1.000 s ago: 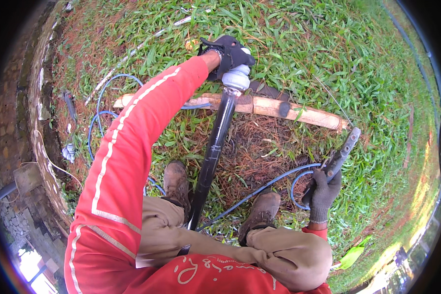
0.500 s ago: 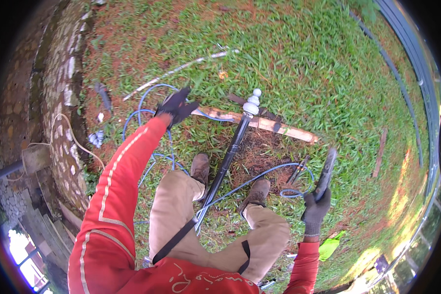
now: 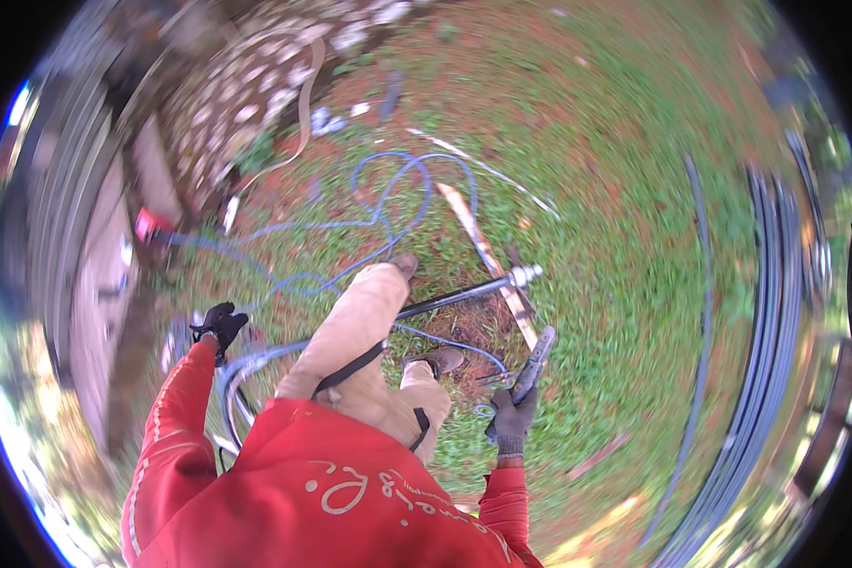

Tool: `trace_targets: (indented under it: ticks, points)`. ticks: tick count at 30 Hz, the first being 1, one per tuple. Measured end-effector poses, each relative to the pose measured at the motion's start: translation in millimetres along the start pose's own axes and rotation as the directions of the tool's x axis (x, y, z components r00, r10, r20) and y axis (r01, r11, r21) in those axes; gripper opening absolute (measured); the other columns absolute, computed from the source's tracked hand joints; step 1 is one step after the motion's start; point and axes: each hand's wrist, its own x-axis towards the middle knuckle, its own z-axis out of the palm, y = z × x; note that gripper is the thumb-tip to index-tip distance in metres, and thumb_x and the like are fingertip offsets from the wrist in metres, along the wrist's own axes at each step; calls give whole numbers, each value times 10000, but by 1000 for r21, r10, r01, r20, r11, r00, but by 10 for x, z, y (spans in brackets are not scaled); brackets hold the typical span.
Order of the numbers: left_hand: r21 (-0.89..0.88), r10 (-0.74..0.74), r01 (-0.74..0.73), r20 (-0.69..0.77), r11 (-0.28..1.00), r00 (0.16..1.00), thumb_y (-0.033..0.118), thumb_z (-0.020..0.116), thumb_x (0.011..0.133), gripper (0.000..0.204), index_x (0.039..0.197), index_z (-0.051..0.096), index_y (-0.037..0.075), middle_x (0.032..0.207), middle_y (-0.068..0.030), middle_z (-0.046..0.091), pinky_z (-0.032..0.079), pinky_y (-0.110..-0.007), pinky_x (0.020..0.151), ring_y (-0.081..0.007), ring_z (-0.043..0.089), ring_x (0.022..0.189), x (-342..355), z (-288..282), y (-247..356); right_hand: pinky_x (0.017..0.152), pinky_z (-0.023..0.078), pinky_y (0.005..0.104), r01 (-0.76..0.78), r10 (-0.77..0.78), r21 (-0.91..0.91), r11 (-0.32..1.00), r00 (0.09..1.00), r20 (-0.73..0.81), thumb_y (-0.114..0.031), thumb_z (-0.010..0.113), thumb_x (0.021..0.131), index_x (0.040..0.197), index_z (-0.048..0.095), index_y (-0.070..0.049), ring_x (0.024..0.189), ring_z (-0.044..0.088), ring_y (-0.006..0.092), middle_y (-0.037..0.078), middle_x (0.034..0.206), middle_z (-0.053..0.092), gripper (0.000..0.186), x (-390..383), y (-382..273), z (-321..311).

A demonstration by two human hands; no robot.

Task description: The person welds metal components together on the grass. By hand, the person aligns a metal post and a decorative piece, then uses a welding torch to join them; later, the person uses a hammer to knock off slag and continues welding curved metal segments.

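Observation:
In a grey glove, my right hand is closed around a dark grey, rod-like tool, whose rounded end points up and away. My left hand, in a black glove, is held out to the left with fingers apart and nothing in it. Blurred grey and blue items lie beneath that hand, too smeared to name. Between my legs, a black pole runs out to the right, with a white knobbed finial on its end. That end rests across a wooden board on the grass.
Blue cable loops over the grass ahead. Beyond it lies a thin white strip. Long grey pipes run along the right. A stone wall, a pale slab and a red object are at the left.
My view has swung to the left. My left hand has moved from near the board's end back to my left side. The right hand keeps hold of the grey tool.

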Motion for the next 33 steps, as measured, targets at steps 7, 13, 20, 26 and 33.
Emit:
trace_targets:
  ticks: [7, 13, 20, 26, 33]
  points:
    - [-222, -264, 238, -93, 945, 960, 450, 842, 936, 809, 1555, 630, -25, 1569, -227, 660, 482, -417, 1229, -338, 635, 1452, -1684, 390, -1344, 514, 528, 315, 111, -57, -101, 989, 900, 431, -16, 761, 907, 1411, 535, -16, 582, 588, 124, 28, 810, 619, 552, 135, -1248, 170]
    - [-753, -419, 150, -180, 640, 890, 386, 840, 954, 743, 1536, 648, -34, 1408, -178, 764, 596, -388, 1031, -251, 762, 1161, -2318, 970, -1864, 504, 518, 312, 299, -90, -197, 934, 729, 679, 21, 774, 860, 1481, 525, -17, 578, 610, 142, 23, 833, 606, 670, -268, -1762, 958]
    - [-983, -358, -45, -107, 176, 928, 317, 833, 981, 630, 1489, 689, -27, 1262, -106, 801, 615, -342, 885, -164, 744, 1000, -2999, 672, -1819, 555, 573, 352, 485, -52, -158, 860, 392, 918, 43, 733, 872, 1648, 355, -27, 654, 677, 191, 83, 952, 636, 866, -1613, -2204, 2240]
    - [-999, -432, 4, -15, 44, 902, 240, 780, 1002, 258, 1146, 815, 28, 996, -49, 799, 616, -343, 861, -142, 732, 919, -3746, 1341, -3489, 703, 587, 437, 913, -77, 65, 403, -36, 996, -65, 768, 889, 1433, 538, -29, 754, 695, 246, 105, 1005, 655, 592, -3119, -1751, 3501]
    - [-929, -701, 244, 369, -278, 610, 318, 736, 1032, 189, 1031, 793, 137, 771, 45, 647, 487, -298, 583, -94, 595, 635, -4861, 2025, -5328, 761, 552, 502, 986, 100, 161, 51, -165, 981, -136, 779, 872, 1230, 648, -35, 800, 693, 425, 234, 908, 695, 394, -5021, -1553, 4229]
